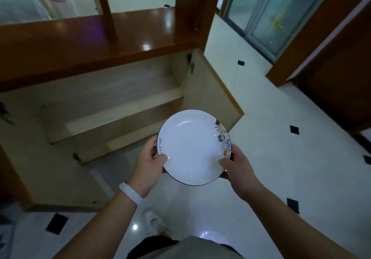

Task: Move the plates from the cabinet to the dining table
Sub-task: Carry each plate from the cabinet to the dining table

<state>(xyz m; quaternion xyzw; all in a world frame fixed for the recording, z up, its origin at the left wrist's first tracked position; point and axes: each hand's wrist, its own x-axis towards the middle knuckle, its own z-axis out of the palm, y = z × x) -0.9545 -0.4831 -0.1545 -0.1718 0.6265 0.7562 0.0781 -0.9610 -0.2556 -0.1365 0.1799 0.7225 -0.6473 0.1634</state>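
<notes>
Torso and shorts at bottom edge, nearest the lens; one white shoe (155, 221) on pale tiled floor (271, 138) below.

Largest: brown cabinet (60, 45), glossy top, lower compartment open, right door (216, 96) swung outward. Pale shelves (124, 114) inside, bare where visible; left portion cut off by the frame, so remaining plates not confirmed. Glass sliding door (277, 15) at upper right. Dining surface not in view.

Next: both forearms extended forward, white band (131, 194) on left wrist.

Plate (193, 147): white, dark rim, small coloured figures along right edge, held clear of the cabinet, in front of the open compartment and over the floor, roughly level with a slight tilt toward the viewer.

Left hand (148, 162): grip closed on plate's left rim, thumb on top, fingers beneath. Right hand (236, 165): grip closed on right rim, same pinch.

Stage, as judged: plate extracted, carry to dining surface not yet begun.

Risks, as judged:
- Rim-only pinch on glazed ceramic; slip likely if either thumb relaxes, with breakage on hard tile.
- Open door close to right of plate; strike possible when turning right.
- Glossy floor; loss of footing while attention rests on plate.
</notes>
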